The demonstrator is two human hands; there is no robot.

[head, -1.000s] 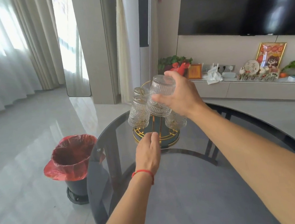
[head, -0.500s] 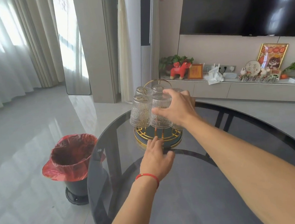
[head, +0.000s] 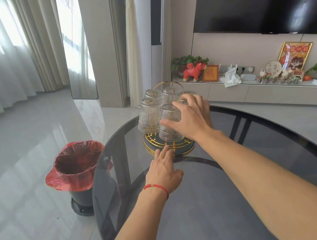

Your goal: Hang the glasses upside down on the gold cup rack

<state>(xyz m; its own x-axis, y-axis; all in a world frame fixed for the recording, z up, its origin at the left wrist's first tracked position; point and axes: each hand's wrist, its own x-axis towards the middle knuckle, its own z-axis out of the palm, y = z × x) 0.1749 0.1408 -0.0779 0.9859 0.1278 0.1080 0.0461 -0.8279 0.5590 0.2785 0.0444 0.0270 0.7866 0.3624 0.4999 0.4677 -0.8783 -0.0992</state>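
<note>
The gold cup rack (head: pixel 149 148) stands on the far side of a round dark glass table (head: pixel 216 222), with a gold ring handle on top. Several ribbed clear glasses hang on it upside down, one at the left (head: pixel 149 117) and others behind (head: pixel 170 94). My right hand (head: pixel 191 117) is closed over the front glass (head: pixel 170 136), which sits upside down low on the rack, thumb on its left side. My left hand (head: pixel 164 169) lies flat on the table, fingers apart, fingertips touching the rack's base rim.
A black bin with a red liner (head: pixel 75 166) stands on the floor left of the table. Behind the table a low TV console (head: pixel 250 92) carries plants, frames and ornaments. The table's near half is bare glass.
My right hand brought the glass down from above the rack onto the front peg. My left hand uncurled, slid a little back and flattened by the base.
</note>
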